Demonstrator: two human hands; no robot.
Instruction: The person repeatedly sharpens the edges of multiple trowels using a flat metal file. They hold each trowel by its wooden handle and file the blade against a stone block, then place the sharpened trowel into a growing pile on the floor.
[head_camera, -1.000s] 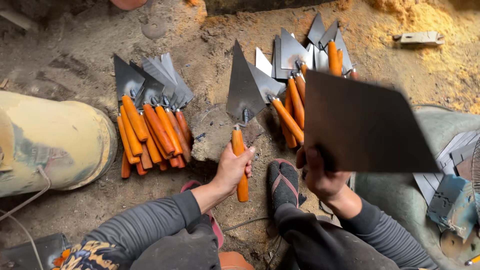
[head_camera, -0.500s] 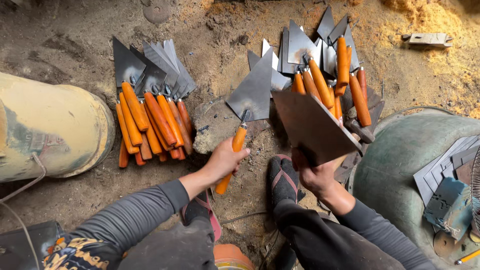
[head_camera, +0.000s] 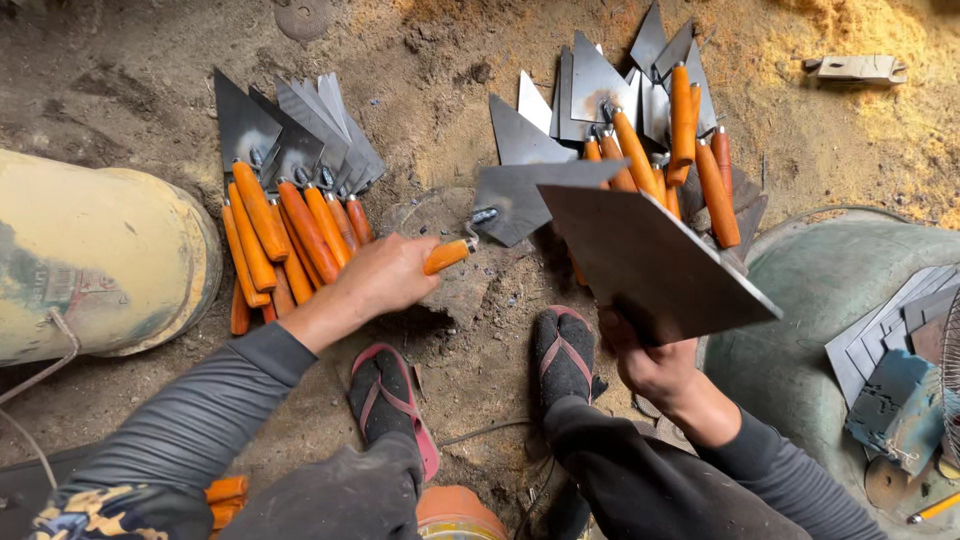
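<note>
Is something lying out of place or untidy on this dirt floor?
Nothing is clearly damaged. The orange-handled steel trowels at the upper right lie crisscrossed, looser than the fanned orange-handled trowel pile at the left. Yellow sawdust is scattered over the upper right ground.

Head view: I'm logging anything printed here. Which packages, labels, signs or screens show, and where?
Yellow drum: on its side at left, dark blurred markings on its wall.
No packages, signs or screens show.
</note>
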